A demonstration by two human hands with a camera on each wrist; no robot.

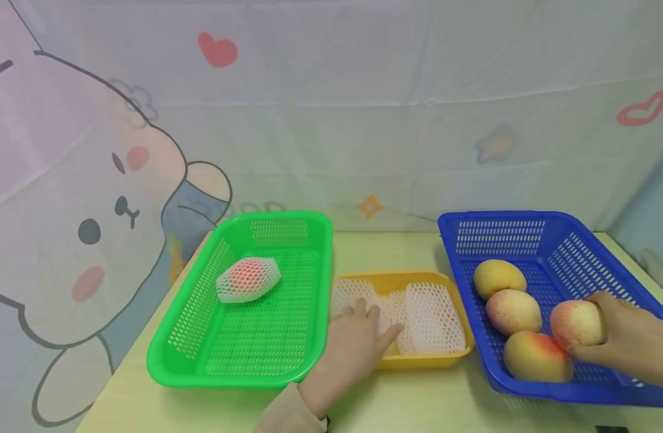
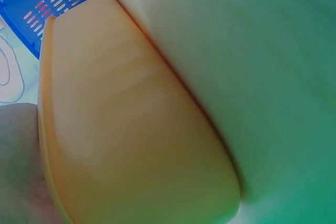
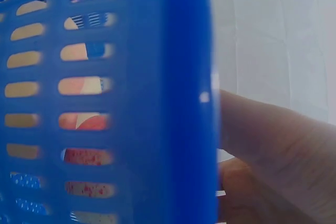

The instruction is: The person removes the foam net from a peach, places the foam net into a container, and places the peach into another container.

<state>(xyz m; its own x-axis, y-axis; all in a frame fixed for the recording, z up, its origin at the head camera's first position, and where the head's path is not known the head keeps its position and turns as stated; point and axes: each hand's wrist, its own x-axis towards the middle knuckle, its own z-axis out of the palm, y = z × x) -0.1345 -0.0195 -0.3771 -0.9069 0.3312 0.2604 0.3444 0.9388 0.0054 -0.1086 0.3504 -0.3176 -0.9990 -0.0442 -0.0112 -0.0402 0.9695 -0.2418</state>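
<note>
In the head view my right hand [image 1: 629, 337] grips a peach [image 1: 575, 325] over the near part of the blue basket [image 1: 532, 218], fingers and thumb around its right side. Three more peaches lie to its left, one of them a yellowish peach [image 1: 499, 278]. My left hand [image 1: 353, 340] reaches into the shallow yellow basket [image 1: 423, 362], its fingers spread on white foam nets [image 1: 434, 319]. The left wrist view is mostly the outside of that yellow basket. Blue basket wall hides much of the right wrist view, with part of my right hand behind its rim.
On the left stands a green basket [image 1: 239, 380] with one net-wrapped peach [image 1: 247, 280] inside. All three baskets share a pale table [image 1: 385, 249]. Behind it hangs a printed cloth [image 1: 331, 120] with a cartoon animal and hearts.
</note>
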